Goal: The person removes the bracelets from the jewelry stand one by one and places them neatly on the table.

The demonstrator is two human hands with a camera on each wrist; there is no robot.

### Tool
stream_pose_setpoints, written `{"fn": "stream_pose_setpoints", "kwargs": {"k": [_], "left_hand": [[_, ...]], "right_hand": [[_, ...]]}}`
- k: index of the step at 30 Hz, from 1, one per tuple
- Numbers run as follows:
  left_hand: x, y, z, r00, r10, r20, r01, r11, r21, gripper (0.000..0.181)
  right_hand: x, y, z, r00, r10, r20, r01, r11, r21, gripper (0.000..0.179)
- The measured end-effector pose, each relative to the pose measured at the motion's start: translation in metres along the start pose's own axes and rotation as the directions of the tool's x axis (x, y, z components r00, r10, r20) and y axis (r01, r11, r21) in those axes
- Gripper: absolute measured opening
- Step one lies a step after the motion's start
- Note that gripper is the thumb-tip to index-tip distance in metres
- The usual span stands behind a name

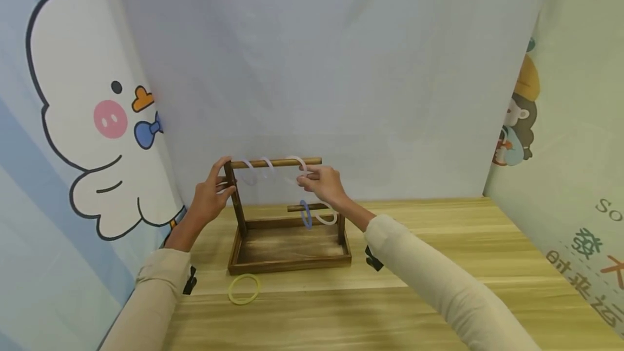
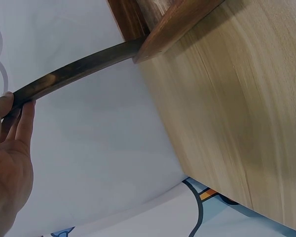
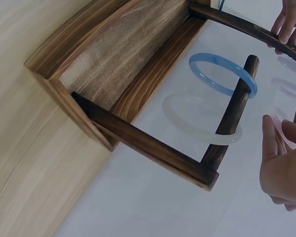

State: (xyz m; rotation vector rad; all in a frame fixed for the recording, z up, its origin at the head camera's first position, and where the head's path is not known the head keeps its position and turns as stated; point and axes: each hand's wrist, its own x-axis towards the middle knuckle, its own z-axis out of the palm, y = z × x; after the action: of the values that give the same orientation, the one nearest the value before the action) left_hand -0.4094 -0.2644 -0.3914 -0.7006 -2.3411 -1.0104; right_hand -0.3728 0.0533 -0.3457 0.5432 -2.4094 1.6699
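A dark wooden bangle rack has a tray base [image 1: 292,267] and two rods at different heights. My left hand [image 1: 208,199] grips the top of its left post [image 2: 84,64], thumb on one side and fingers on the other. Between thumb and fingers, my right hand [image 3: 286,168] pinches a pale pinkish bangle [image 3: 278,129] that hangs around the upper rod [image 1: 314,161], near the free end. Two lavender bangles, one nearer the post [image 1: 251,167] and one farther along [image 1: 267,162], hang on the same rod. Below, a blue bangle [image 3: 217,58] and a whitish bangle [image 3: 187,129] encircle the lower rod [image 3: 232,113].
A yellow bangle [image 1: 231,291] lies flat on the wood-grain table [image 1: 414,297] in front of the tray. Behind the rack hangs a plain pale cloth [image 1: 341,69]. Printed cloths stand at the left [image 1: 73,96] and right [image 1: 575,140].
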Motion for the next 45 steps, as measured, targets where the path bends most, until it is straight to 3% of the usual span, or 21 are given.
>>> {"fn": "stream_pose_setpoints", "kwargs": {"k": [8,20,28,45], "left_hand": [[0.001,0.003,-0.001,1.0,-0.014,0.024,0.014,1.0,-0.013,0.08],[-0.004,0.001,-0.001,0.998,-0.048,0.027,0.048,0.999,-0.004,0.081],[-0.003,0.0,-0.003,0.999,-0.045,0.008,0.045,0.999,-0.016,0.081],[-0.004,0.006,-0.007,1.0,-0.03,0.003,0.03,1.0,-0.009,0.079]], "right_hand": [[-0.002,0.003,-0.011,1.0,-0.005,-0.009,0.004,0.999,-0.034,0.035],[-0.007,0.003,-0.024,0.997,0.071,-0.023,-0.072,0.997,-0.033,0.036],[-0.01,-0.001,-0.038,0.995,0.093,-0.03,-0.096,0.992,-0.086,0.039],[-0.017,-0.002,-0.052,0.994,0.1,-0.054,-0.103,0.992,-0.066,0.038]]}}
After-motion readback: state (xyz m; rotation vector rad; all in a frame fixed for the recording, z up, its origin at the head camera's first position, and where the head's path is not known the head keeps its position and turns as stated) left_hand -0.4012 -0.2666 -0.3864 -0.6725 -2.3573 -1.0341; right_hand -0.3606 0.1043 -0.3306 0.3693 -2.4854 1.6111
